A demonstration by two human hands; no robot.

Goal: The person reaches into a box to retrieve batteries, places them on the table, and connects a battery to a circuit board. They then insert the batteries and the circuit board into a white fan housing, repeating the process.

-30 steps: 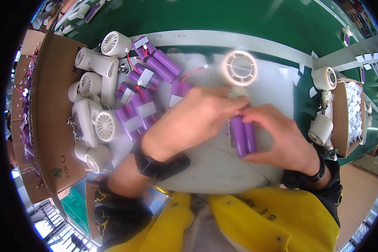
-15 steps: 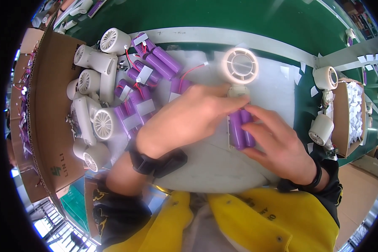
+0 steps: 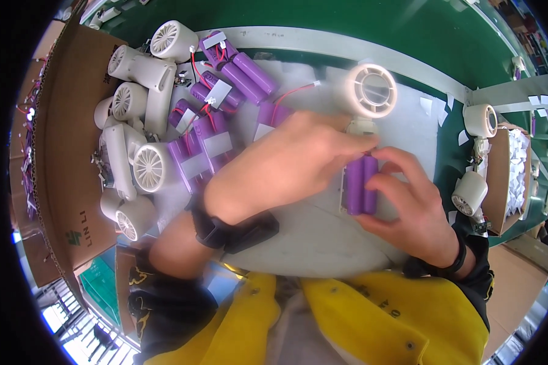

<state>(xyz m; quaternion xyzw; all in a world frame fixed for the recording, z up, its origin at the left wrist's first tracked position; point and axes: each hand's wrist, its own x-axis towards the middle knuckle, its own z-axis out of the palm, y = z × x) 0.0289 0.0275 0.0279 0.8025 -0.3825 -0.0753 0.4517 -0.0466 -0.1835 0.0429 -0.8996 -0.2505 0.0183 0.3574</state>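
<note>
- We see right hand [image 3: 417, 210] fingers curled around purple battery pack [image 3: 360, 184], mid-table, just near of white fan [image 3: 371, 92].
- Left hand [image 3: 292, 161] pinches its far end; spare packs [image 3: 225, 79] far left.

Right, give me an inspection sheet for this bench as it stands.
Surface: pale grey mat on a green bench.
Job's things: purple two-cell battery pack upright below a white handheld fan.
Clutter: loose purple battery packs and white fan housings heaped at left; more fans at right.
Fingers: right hand grips the pack's side; left hand pinches its top.
Cables: red leads on the spare packs.
Surroundings: cardboard box at left, a box of white pieces at right.
</note>
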